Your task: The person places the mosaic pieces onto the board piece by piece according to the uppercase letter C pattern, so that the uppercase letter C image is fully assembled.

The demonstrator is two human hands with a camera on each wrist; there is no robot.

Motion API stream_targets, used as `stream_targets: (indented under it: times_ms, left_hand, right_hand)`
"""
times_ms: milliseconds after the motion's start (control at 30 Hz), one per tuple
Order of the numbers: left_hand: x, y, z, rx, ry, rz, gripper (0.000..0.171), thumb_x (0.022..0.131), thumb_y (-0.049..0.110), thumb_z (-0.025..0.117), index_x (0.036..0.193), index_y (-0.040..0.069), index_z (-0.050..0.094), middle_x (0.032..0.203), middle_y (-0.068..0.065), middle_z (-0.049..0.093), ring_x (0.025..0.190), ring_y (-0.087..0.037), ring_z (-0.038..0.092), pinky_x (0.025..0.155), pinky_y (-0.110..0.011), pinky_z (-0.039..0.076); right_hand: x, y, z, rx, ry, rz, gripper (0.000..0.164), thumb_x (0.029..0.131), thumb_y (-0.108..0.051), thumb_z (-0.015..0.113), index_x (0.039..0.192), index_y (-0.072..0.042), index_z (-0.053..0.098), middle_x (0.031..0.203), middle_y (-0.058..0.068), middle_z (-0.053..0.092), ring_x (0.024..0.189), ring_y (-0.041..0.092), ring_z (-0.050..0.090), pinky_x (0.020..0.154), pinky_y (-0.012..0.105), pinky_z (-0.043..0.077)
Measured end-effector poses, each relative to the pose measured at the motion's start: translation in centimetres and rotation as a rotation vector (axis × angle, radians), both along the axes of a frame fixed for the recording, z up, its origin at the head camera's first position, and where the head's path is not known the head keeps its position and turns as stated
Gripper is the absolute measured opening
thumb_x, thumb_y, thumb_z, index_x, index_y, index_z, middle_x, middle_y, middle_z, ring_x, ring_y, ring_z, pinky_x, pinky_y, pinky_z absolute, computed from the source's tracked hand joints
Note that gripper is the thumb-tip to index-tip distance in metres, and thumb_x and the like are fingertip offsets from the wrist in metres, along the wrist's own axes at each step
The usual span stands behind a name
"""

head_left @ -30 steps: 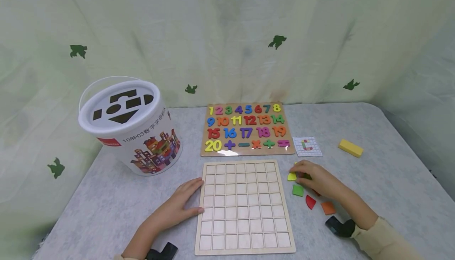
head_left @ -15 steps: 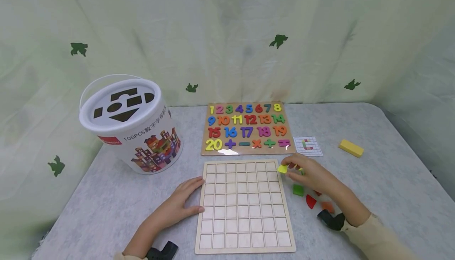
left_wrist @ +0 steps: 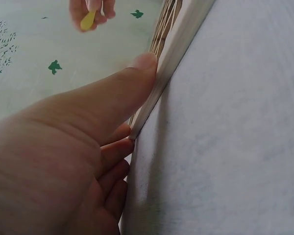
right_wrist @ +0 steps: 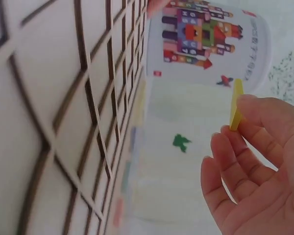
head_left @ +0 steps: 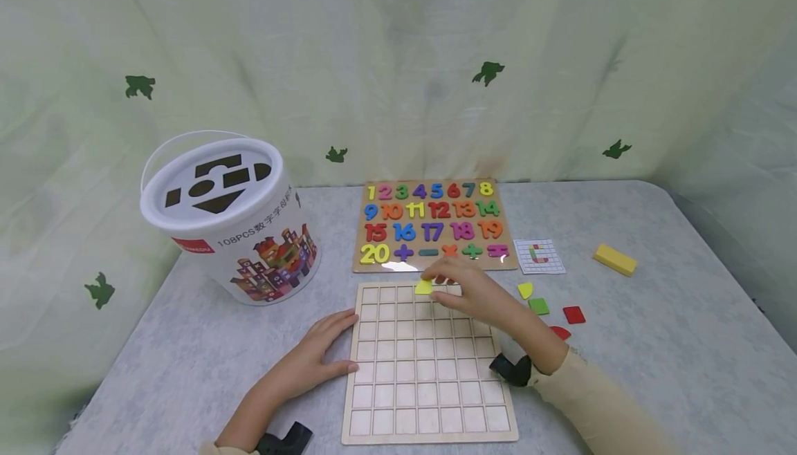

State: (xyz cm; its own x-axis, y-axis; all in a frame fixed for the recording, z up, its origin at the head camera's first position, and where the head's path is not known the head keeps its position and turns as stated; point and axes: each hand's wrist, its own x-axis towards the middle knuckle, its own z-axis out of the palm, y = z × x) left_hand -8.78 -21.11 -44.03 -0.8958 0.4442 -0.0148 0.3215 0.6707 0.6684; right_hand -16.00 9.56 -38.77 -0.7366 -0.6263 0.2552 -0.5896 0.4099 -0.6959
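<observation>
Pinched between the thumb and fingers of my right hand (head_left: 476, 294) is a small yellow tile (head_left: 423, 288). In the head view it is over the far edge of the wooden grid board (head_left: 429, 417); the right wrist view shows the tile (right_wrist: 236, 105) edge-on, apart from the board. My left hand (head_left: 319, 353) rests against the board's left side. In the left wrist view its thumb (left_wrist: 132, 81) touches the board's edge, with the other fingers partly hidden below. Right of the board lie another yellow tile (head_left: 526, 290), a green square (head_left: 539, 306), a red square (head_left: 574, 314) and a red quarter-round piece (head_left: 560, 332).
Behind the grid board lies a number puzzle (head_left: 380, 218). Beside it is a small printed card (head_left: 554, 265) with a coloured pattern on a grid. A yellow block (head_left: 615, 260) lies farther right. On the left stands a white lidded bucket (head_left: 274, 223).
My right hand has picked up the yellow tile from the table and carried it left over the board's far edge. The orange piece is now hidden by the right arm. My left hand stays put.
</observation>
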Motion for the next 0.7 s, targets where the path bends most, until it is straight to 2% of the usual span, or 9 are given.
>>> stream_targets:
  times_ms: [167,333,533,700]
  left_hand:
    - [0.0,0.0,0.0,0.001,-0.006,-0.006,0.077,0.075,0.047,0.067,0.138,0.012,0.037,0.143,-0.002,0.029,0.131,-0.025,0.022,0.103,-0.048,0.022]
    - [0.0,0.0,0.0,-0.004,0.003,-0.004,0.078,0.075,0.048,0.066,0.138,0.012,0.037,0.143,-0.003,0.030,0.131,-0.025,0.022,0.103,-0.048,0.023]
    - [0.0,0.0,0.0,0.006,0.001,-0.005,0.078,0.075,0.046,0.067,0.138,0.012,0.037,0.143,-0.002,0.030,0.131,-0.025,0.022,0.103,-0.048,0.023]
    - [0.0,0.0,0.0,0.002,0.002,0.002,0.078,0.074,0.047,0.067,0.137,0.012,0.037,0.143,-0.003,0.030,0.131,-0.026,0.022,0.103,-0.049,0.022]
  right_hand:
    - [-0.5,-1.8,-1.2,0.029,-0.065,0.008,0.029,0.084,-0.011,0.064,0.112,-0.004,0.060,0.104,0.000,0.057,0.090,0.013,0.054,0.074,0.025,0.048]
    - [-0.9,-2.5,-2.4,0.064,-0.162,0.012,0.025,0.083,-0.010,0.065,0.107,-0.006,0.062,0.097,-0.003,0.057,0.086,0.011,0.053,0.073,0.024,0.048]
    - [-1.4,-2.6,-3.7,0.129,-0.161,0.058,0.022,0.085,-0.016,0.064,0.106,-0.011,0.063,0.094,-0.008,0.054,0.083,0.008,0.050,0.072,0.023,0.046]
    - [-1.5,-2.9,-4.2,0.132,-0.155,0.072,0.022,0.084,-0.017,0.065,0.106,-0.013,0.063,0.096,-0.007,0.053,0.086,0.008,0.049,0.075,0.023,0.045]
